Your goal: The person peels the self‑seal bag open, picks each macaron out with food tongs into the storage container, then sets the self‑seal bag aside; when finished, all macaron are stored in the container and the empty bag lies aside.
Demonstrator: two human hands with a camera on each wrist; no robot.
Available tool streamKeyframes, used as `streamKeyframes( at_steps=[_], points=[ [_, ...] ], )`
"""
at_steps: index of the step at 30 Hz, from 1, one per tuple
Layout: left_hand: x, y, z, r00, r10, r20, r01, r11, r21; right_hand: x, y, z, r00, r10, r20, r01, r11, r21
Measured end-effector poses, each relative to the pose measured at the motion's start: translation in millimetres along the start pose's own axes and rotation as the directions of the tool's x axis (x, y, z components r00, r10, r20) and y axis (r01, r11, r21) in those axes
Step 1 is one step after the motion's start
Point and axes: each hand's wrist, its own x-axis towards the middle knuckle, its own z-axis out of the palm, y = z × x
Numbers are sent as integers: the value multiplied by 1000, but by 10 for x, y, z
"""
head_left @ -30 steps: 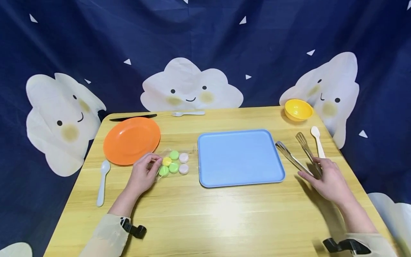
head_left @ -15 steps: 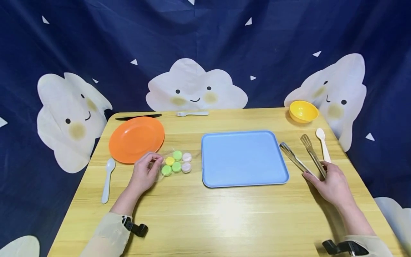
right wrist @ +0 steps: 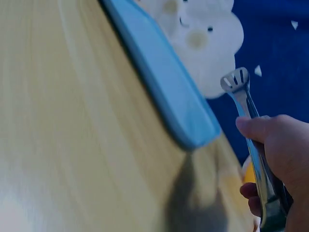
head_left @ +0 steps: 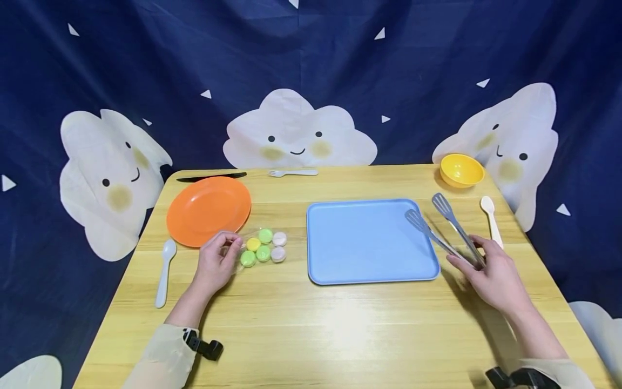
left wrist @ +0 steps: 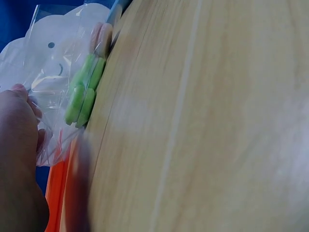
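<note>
With fingers and thumb my left hand pinches the near-left edge of a clear plastic bag. Several macarons lie in the bag, among them a green macaron, a yellow macaron and a pale lilac macaron. My right hand grips metal tongs between thumb and fingers, their slotted ends spread apart. One end of the tongs overlaps the right side of the blue tray in the head view. In the right wrist view the tongs are raised above the table, their shadow falling below.
An orange plate lies behind the left hand, with a black knife past it. A light blue spoon is at left, a white fork at the far edge. Toward the right corner are a yellow bowl and a cream spoon.
My right hand has lifted the tongs and moved them left, so one end now overlaps the tray. My left hand stays at the bag. The head view has shifted slightly.
</note>
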Motion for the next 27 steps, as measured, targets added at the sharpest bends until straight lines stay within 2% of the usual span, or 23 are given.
streamKeyframes(
  at_steps=[5, 12, 15, 22, 27],
  points=[
    [-10, 4, 7, 998, -33, 62, 33, 999, 8, 64, -301, 47, 988, -143, 56, 139, 988, 61],
    [1, 42, 17, 992, -84, 95, 82, 996, 27, 164, -676, 170, 930, -351, 107, 352, 936, 6],
    [6, 44, 21, 992, -87, 92, 85, 996, 23, 221, -821, 243, 910, -392, 135, 399, 917, -22],
    [6, 45, 24, 994, -71, 79, 70, 997, 10, 398, -1083, 444, 878, -418, 231, 442, 895, -58],
    [8, 60, 18, 993, -76, 85, 75, 997, 10, 482, -1175, 589, 851, -471, 231, 496, 866, -62]
  ],
)
